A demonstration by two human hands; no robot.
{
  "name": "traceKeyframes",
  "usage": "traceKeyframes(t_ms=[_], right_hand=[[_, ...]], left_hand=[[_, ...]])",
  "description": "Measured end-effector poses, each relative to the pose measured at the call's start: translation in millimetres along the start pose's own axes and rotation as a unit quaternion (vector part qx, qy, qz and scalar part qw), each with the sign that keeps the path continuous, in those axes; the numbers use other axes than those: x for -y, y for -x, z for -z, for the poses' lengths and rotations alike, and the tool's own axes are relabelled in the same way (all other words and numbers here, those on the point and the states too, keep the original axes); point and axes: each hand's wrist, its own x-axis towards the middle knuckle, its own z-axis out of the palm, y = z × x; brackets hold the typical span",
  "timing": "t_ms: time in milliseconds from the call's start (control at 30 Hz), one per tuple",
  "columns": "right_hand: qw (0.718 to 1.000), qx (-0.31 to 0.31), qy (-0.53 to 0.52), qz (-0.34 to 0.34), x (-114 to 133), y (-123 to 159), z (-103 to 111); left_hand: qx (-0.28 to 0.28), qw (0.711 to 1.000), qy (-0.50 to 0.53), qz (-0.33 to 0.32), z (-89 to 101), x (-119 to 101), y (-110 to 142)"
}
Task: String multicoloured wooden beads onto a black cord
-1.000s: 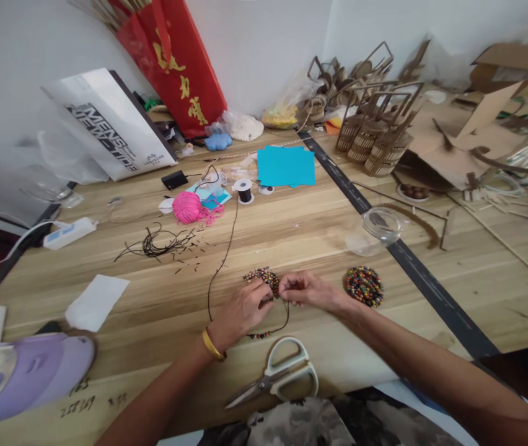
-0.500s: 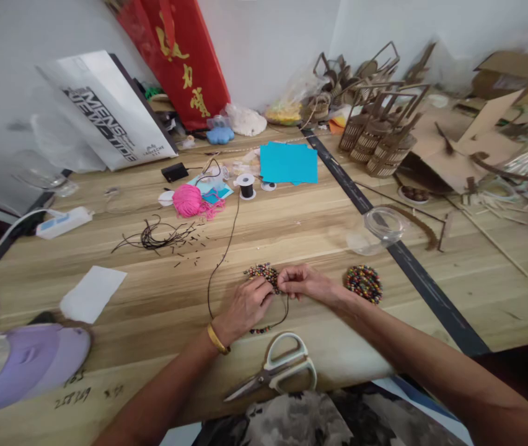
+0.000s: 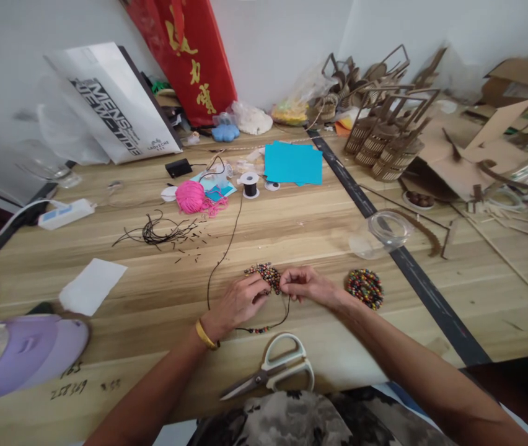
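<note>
A small pile of multicoloured beads lies on the wooden table between my two hands. My left hand, with a gold bangle at its wrist, has curled fingers at the near edge of the pile; what its fingertips hold is hidden. My right hand pinches the black cord just right of the pile. Below the hands the cord curves round and carries a short row of strung beads. It runs on past my left hand and up to a spool of black cord.
White-handled scissors lie at the near edge. A coil of strung beads sits right of my right forearm. Cut black cords, pink yarn, blue sheets and a clear plastic container lie farther off. A purple device stands left.
My left hand has drawn slightly left, so more of the pile and of the strung beads shows. My right hand keeps its pinch on the cord. The view has shifted a little.
</note>
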Motion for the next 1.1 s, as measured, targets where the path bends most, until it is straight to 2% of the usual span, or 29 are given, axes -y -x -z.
traceKeyframes(t_ms=[200, 400, 600, 767, 1100], right_hand=[[1.000, -0.010, -0.004, -0.006, 2.1, 1.3, -1.2], [1.000, -0.022, 0.015, 0.001, 0.9, 1.5, -1.7], [0.999, -0.023, 0.021, -0.019, 1.0, 1.2, -1.7], [0.999, -0.025, 0.021, -0.024, 0.2, 0.9, -1.8], [1.000, -0.018, 0.009, -0.024, -2.7, 0.1, -1.5]], left_hand=[[-0.030, 0.999, 0.041, 0.006, 8.3, 10.3, -1.2], [-0.026, 0.998, 0.061, 0.021, 14.2, 16.1, -0.9], [-0.008, 0.995, 0.088, 0.047, 26.0, 19.7, -1.0], [0.009, 0.991, 0.115, 0.068, 28.1, 30.1, -0.1], [0.081, 0.989, 0.113, 0.051, 39.3, 38.4, 5.0]])
